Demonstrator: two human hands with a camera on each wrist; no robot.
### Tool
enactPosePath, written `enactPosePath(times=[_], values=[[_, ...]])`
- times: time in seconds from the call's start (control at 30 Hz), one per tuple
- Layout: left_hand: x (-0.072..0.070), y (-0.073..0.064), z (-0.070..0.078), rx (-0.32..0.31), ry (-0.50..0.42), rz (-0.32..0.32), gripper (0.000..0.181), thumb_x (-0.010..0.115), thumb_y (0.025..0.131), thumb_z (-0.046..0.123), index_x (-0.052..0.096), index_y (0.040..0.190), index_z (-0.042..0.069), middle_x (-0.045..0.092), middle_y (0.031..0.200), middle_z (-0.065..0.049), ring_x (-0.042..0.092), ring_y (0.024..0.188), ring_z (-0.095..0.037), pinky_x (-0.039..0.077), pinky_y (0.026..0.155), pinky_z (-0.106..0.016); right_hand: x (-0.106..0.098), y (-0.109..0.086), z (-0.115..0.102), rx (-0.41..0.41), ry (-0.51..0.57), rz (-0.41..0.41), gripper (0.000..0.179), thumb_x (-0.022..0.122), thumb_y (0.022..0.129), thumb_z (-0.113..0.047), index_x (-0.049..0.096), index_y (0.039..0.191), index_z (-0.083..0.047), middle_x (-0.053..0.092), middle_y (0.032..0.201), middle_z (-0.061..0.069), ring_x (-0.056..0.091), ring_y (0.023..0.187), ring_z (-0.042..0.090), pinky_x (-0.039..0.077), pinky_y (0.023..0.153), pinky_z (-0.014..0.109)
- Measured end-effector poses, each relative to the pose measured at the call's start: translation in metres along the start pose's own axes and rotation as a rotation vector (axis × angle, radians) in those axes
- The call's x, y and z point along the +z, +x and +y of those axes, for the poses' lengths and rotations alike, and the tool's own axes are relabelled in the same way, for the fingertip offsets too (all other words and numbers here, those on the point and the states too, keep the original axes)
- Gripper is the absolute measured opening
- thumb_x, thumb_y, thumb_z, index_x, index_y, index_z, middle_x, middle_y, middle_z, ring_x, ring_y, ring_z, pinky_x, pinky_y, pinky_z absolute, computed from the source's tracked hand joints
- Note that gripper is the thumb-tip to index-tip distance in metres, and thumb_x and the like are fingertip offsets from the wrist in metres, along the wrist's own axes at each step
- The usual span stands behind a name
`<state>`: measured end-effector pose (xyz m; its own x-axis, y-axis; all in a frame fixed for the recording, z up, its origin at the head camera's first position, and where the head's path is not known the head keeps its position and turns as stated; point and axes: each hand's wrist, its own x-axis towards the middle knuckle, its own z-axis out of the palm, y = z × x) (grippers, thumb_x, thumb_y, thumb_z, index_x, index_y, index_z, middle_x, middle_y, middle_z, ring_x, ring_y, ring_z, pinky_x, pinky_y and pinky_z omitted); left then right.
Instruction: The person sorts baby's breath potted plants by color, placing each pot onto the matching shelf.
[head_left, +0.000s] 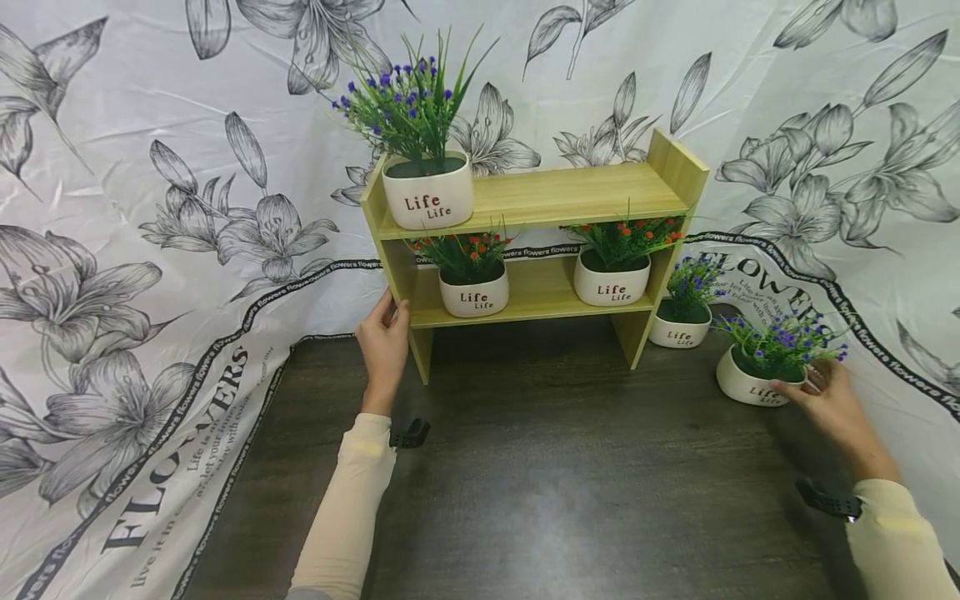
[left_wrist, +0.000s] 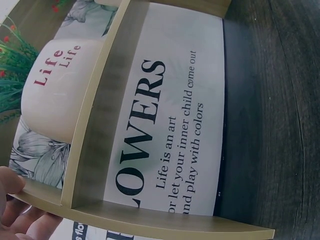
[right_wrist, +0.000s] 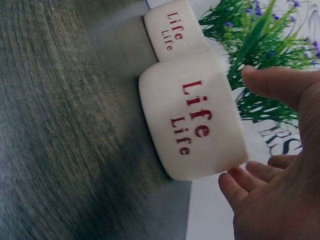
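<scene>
My left hand (head_left: 384, 340) grips the left side panel of a two-tier wooden shelf (head_left: 577, 193), thumb on one side and fingers on the other. At the right, my right hand (head_left: 836, 404) is at the right end of a white pot (head_left: 738, 385) of purple flowers standing on the table. In the right wrist view, its thumb (right_wrist: 275, 85) reaches over the foliage, apart from the pot wall. The fingertips (right_wrist: 231, 189) are at the pot's end; whether they touch it I cannot tell. A second purple-flowered pot (head_left: 678, 331) stands behind, beside the shelf.
A taller purple-flowered pot (head_left: 429, 196) sits on the shelf's top left. Below, the middle board holds a left red-flowered pot (head_left: 474, 293) and a right red-flowered pot (head_left: 611, 283). Flower-printed cloth (head_left: 225, 183) hangs behind the dark wooden table (head_left: 525, 467).
</scene>
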<state>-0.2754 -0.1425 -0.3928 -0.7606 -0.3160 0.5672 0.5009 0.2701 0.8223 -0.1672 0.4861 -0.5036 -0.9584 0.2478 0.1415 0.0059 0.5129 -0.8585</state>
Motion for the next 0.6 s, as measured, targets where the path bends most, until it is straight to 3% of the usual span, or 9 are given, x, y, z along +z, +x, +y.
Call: enactPosePath(times=[0.07,0.13,0.2,0.23,0.3,0.37,0.43,0.5,0.6], values=[[0.000,0.000,0.000,-0.002,-0.002,0.003,0.040,0.065,0.101,-0.008,0.064,0.141,-0.005,0.064,0.139,-0.031,0.066,0.128,-0.044,0.057,0.099,-0.040,0.003,0.005,0.002,-0.048,0.013,0.001,0.087,0.071,0.103,-0.013,0.017,0.170,-0.023,0.024,0.177,0.009,0.023,0.164,0.019,0.038,0.104,-0.001],[0.000,0.001,-0.001,-0.001,-0.001,0.002,0.040,0.065,0.101,-0.008,0.064,0.141,-0.006,0.064,0.138,-0.031,0.067,0.127,-0.043,0.057,0.099,-0.038,0.006,0.009,0.005,-0.096,0.025,0.015,0.087,0.076,0.098,-0.006,0.026,0.165,-0.032,0.038,0.167,-0.011,0.036,0.151,0.000,0.042,0.096,0.000],[0.000,0.001,-0.001,0.001,0.001,0.001,0.039,0.065,0.101,-0.008,0.064,0.141,-0.006,0.065,0.137,-0.031,0.067,0.126,-0.043,0.058,0.098,-0.036,0.009,0.012,0.008,-0.120,0.007,0.042,0.083,0.079,0.095,-0.005,0.035,0.156,-0.037,0.050,0.148,-0.022,0.046,0.130,-0.009,0.040,0.090,0.000],[0.000,0.001,-0.001,0.002,0.001,0.000,0.039,0.065,0.101,-0.008,0.064,0.141,-0.006,0.065,0.137,-0.031,0.067,0.126,-0.043,0.058,0.098,-0.036,0.011,0.012,0.009,-0.119,-0.002,0.049,0.083,0.081,0.094,-0.006,0.034,0.154,-0.039,0.049,0.143,-0.026,0.045,0.125,-0.011,0.038,0.092,0.000],[0.000,0.001,-0.001,0.004,0.003,-0.001,0.039,0.065,0.101,-0.008,0.064,0.140,-0.006,0.065,0.137,-0.031,0.067,0.126,-0.043,0.058,0.098,-0.036,0.014,0.013,0.011,-0.088,-0.023,0.051,0.087,0.082,0.094,-0.011,0.029,0.156,-0.041,0.047,0.148,-0.019,0.041,0.132,-0.008,0.032,0.106,0.004],[0.001,0.001,-0.001,0.006,0.003,0.001,0.039,0.065,0.101,-0.008,0.064,0.140,-0.006,0.064,0.138,-0.031,0.067,0.126,-0.043,0.057,0.098,-0.037,0.016,0.014,0.012,-0.039,-0.042,0.042,0.093,0.082,0.095,-0.018,0.021,0.161,-0.040,0.042,0.159,-0.001,0.036,0.146,0.004,0.022,0.122,0.013],[0.001,0.001,0.000,0.005,0.005,0.002,0.039,0.065,0.101,-0.009,0.064,0.141,-0.006,0.064,0.139,-0.031,0.067,0.127,-0.043,0.057,0.098,-0.038,0.018,0.016,0.014,-0.005,-0.036,0.023,0.107,0.082,0.095,-0.020,0.007,0.170,-0.034,0.023,0.174,0.014,0.020,0.160,0.017,0.010,0.134,0.032],[0.001,0.001,0.000,0.002,0.006,0.003,0.039,0.065,0.101,-0.008,0.064,0.141,-0.007,0.064,0.139,-0.031,0.067,0.127,-0.043,0.056,0.098,-0.039,0.019,0.018,0.015,0.030,-0.042,0.003,0.114,0.081,0.096,-0.023,-0.004,0.172,-0.023,0.008,0.176,0.028,0.009,0.163,0.037,0.004,0.136,0.052],[0.001,0.001,-0.001,-0.005,0.005,0.002,0.039,0.065,0.102,-0.008,0.064,0.141,-0.007,0.064,0.138,-0.031,0.067,0.126,-0.044,0.056,0.098,-0.038,0.020,0.020,0.018,0.072,-0.066,-0.007,0.119,0.082,0.095,-0.025,-0.009,0.171,-0.008,0.005,0.172,0.038,0.006,0.159,0.056,0.005,0.132,0.067]])
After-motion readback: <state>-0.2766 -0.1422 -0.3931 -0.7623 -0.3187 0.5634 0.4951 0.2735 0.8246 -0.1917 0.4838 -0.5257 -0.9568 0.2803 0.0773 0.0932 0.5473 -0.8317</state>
